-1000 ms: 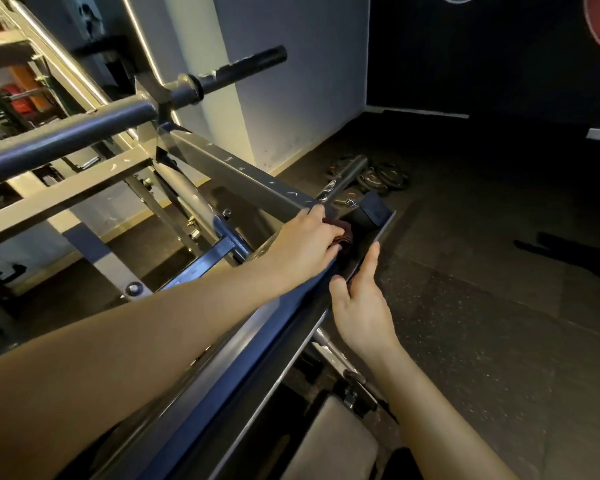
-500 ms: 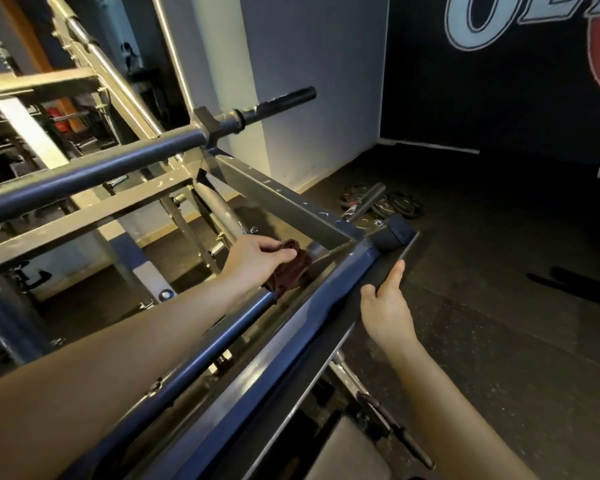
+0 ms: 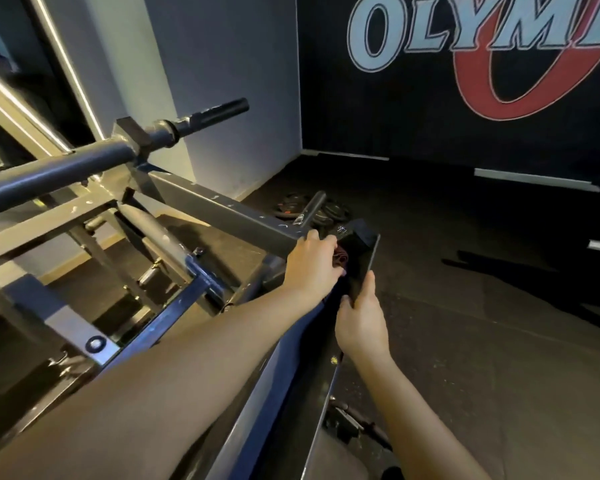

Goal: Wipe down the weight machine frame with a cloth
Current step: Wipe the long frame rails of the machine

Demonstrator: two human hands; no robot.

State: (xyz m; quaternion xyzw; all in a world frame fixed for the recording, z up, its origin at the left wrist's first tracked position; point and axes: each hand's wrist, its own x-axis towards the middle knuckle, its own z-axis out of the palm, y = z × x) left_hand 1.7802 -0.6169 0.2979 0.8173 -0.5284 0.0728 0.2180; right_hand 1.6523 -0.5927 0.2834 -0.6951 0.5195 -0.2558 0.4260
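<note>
The weight machine frame point(image 3: 222, 209) is grey and dark blue steel, with a long beam running from bottom centre up to a dark end cap point(image 3: 361, 237). My left hand point(image 3: 312, 265) holds a dark red cloth point(image 3: 340, 259) against the beam's top, right beside the end cap; only a small fold of the cloth shows past the fingers. My right hand point(image 3: 361, 317) grips the beam's right edge just below the cap, thumb on the near side, fingers hidden behind the edge.
A thick round bar point(image 3: 84, 168) with a sleeve end point(image 3: 215, 112) crosses at upper left. Several weight plates point(image 3: 312, 209) lie on the dark rubber floor behind the frame. A bench pad point(image 3: 329, 459) sits below the beam. The black logo wall point(image 3: 465, 81) stands behind.
My left hand slid the cloth from the inner rail up and right to the beam's end by the cap. My right hand stayed on the beam's right edge.
</note>
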